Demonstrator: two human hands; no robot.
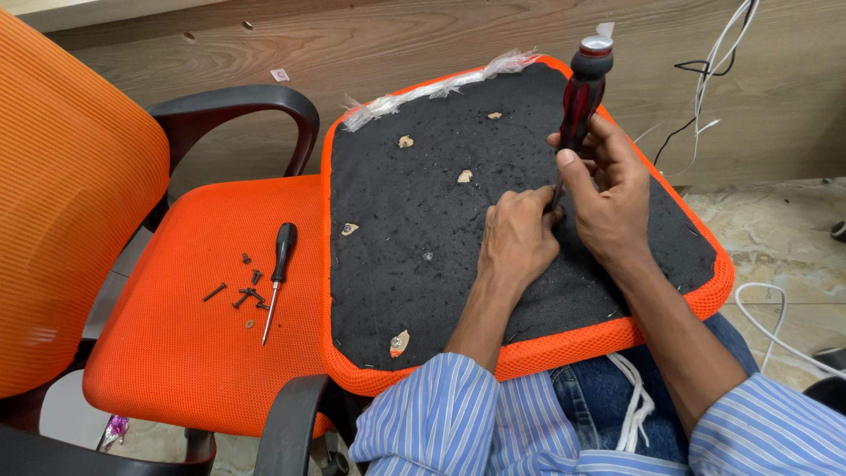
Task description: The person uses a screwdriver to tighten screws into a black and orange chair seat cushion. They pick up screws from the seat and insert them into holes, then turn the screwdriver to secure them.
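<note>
On the orange chair [176, 353], a spare screwdriver [278, 269] lies beside several removed screws [242, 291]. The upturned seat cushion [423, 203] rests on the lap. The left hand [518, 238] pinches at the tip; the right hand [608, 189] grips the red-black screwdriver [580, 97]. The fastener underneath is hidden, so the remaining work is unclear.

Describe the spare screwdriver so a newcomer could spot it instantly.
Find the orange chair seat on the left. Beside the loose black screws lies a small screwdriver: black handle, thin shaft, held by neither hand, unlike the larger red-and-black screwdriver in the right hand.
</note>
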